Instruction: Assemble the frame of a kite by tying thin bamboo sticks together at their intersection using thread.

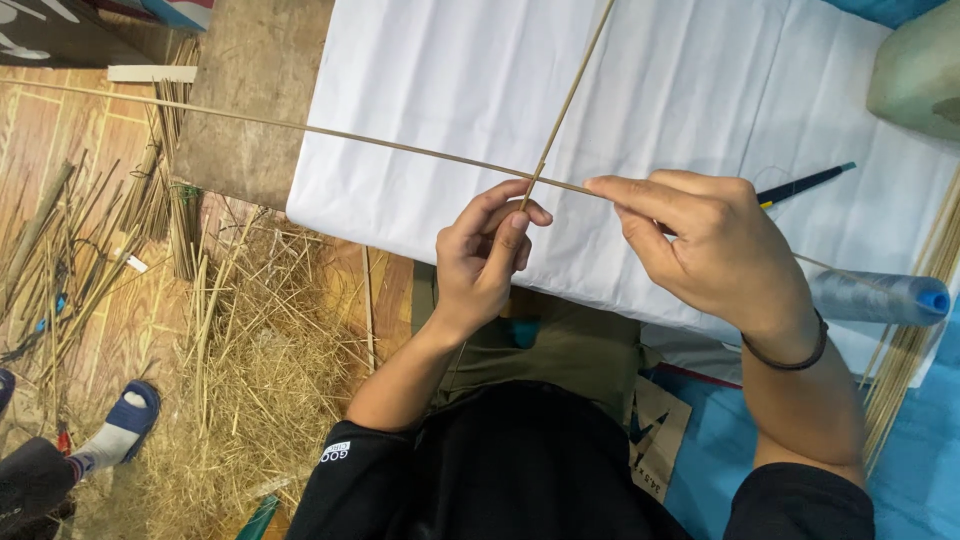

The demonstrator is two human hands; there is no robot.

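Left hand (485,250): pinches the upright bamboo strip (570,95) at the crossing, frame centre.
Right hand (715,245): grips the long strip (300,128) running leftward.
Handling: probably light, springy, splintery; hold beside the crossing.

The desk (700,90) is covered by a creased white sheet, and on it lie a dark pen (805,183) with a teal tip near the right side, a grey spool (880,297) with a blue end at the right edge, and a pale green thing (920,70) at the far right corner. The wooden floor (60,140) to the left carries scattered straw (260,370), loose thin sticks (90,260) and a bound bundle (183,225).
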